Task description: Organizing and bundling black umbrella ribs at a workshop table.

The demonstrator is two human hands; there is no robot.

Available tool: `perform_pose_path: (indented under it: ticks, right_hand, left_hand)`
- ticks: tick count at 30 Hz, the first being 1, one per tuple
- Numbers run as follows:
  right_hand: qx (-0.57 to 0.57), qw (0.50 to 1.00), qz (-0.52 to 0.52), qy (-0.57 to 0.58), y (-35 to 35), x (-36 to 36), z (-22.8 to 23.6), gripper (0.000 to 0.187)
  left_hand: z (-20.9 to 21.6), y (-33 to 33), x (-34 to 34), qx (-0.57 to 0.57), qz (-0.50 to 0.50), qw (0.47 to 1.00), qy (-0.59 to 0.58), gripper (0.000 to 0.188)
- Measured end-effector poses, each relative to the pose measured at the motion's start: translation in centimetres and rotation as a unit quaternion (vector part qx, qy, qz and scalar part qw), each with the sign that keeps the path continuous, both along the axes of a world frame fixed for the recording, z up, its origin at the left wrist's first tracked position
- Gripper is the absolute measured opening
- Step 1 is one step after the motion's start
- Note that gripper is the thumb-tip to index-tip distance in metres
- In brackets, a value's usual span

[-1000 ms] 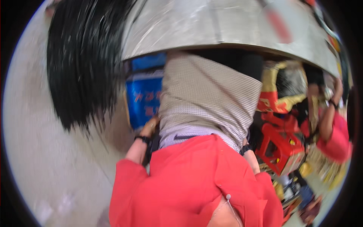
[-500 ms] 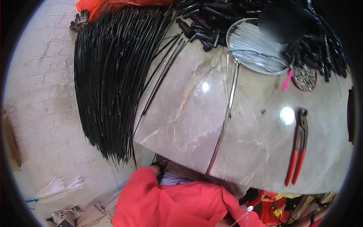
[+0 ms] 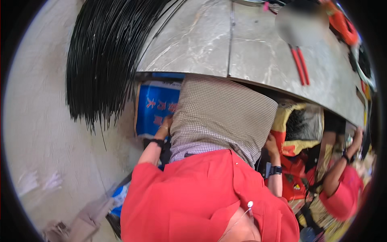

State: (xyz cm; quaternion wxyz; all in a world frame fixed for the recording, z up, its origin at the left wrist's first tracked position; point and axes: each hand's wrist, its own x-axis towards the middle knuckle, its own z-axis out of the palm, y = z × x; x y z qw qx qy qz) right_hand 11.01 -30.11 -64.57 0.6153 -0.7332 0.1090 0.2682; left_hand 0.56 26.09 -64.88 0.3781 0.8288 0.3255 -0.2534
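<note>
Down at the left side of my lap, my left hand [image 3: 166, 122] is beside a blue printed package [image 3: 147, 115] under the table edge. Its fingers are partly hidden, so its grip cannot be made out. Low on the other side, my right hand [image 3: 272, 144] is next to the checked cloth [image 3: 225, 109] over my lap, near a red and yellow sack [image 3: 280, 128]. Blur and the cloth obscure those fingers too. Red-handled pliers [image 3: 299, 64] lie on the tabletop, away from both hands, with their head hidden by a blurred patch.
A thick bundle of thin black rods [image 3: 102, 60] hangs over the left edge of the grey marbled table [image 3: 189, 44]. A thin metal rod [image 3: 231, 44] lies across the tabletop. At right, a co-worker's arm [image 3: 340, 173] reaches to the table edge.
The view has tilted down toward my lap, so the table sits higher in the picture. Both my hands now show beside my lap. A co-worker has come into view at right.
</note>
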Motion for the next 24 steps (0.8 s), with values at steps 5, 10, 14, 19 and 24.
perform_pose_path:
  ticks: [5, 10, 14, 19, 24]
  right_hand:
    - [-0.018, 1.000, -0.011, -0.022, 3.3, 4.4, 18.5, 0.029]
    - [-0.315, 0.920, 0.098, -0.210, 10.3, 5.3, 19.5, 0.035]
    - [-0.473, 0.840, 0.088, -0.249, 12.3, 4.8, 19.3, 0.040]
    - [-0.468, 0.853, 0.110, -0.203, 11.0, 5.1, 20.6, 0.040]
    - [-0.422, 0.862, 0.150, -0.236, 9.7, 5.8, 20.2, 0.041]
  left_hand:
    - [12.6, -2.5, 5.7, 0.043, 0.118, 0.937, -0.327, 0.019]
    - [18.7, -8.8, 9.7, 0.156, -0.195, 0.879, -0.406, 0.035]
    - [16.7, -9.0, 10.6, 0.192, -0.215, 0.907, -0.306, 0.041]
    - [17.0, -7.9, 12.5, 0.152, -0.191, 0.919, -0.310, 0.043]
    - [17.5, -7.9, 14.4, 0.113, -0.273, 0.922, -0.250, 0.039]
